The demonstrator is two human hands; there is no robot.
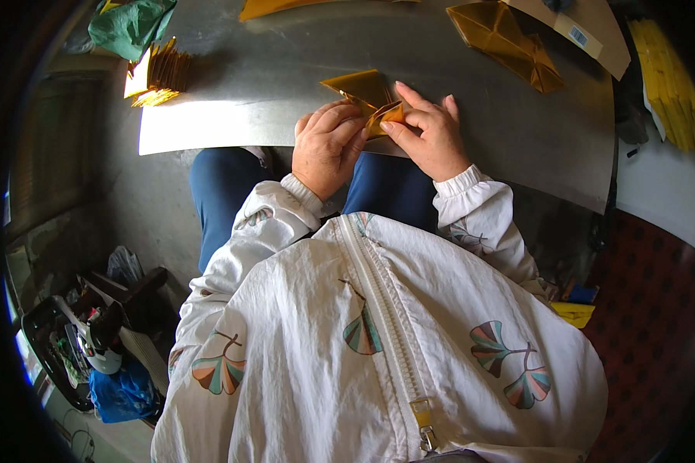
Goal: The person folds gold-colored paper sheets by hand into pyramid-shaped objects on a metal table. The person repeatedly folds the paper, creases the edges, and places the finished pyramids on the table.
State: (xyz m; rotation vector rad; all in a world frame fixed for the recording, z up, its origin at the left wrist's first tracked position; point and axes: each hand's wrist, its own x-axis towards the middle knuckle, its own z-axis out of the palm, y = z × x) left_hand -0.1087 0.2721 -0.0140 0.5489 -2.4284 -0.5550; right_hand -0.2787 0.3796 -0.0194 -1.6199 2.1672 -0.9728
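Note:
Near the front edge of the grey metal table (278,73), both my hands are on one piece of folded gold paper (361,85). My left hand (326,147) has its fingers curled over the paper's left side, and they cover part of it. With thumb and index finger, my right hand (434,133) pinches a raised fold at the paper's right end; its other fingers stand apart. A flat pointed flap of the paper reaches away from me on the table.
At the far left stands a bundle of folded gold papers (164,73) beside a green plastic bag (131,27). More folded gold paper (506,42) lies at the far right, next to a cardboard box (583,31). Yellow stacked sheets (676,89) are at the right edge.

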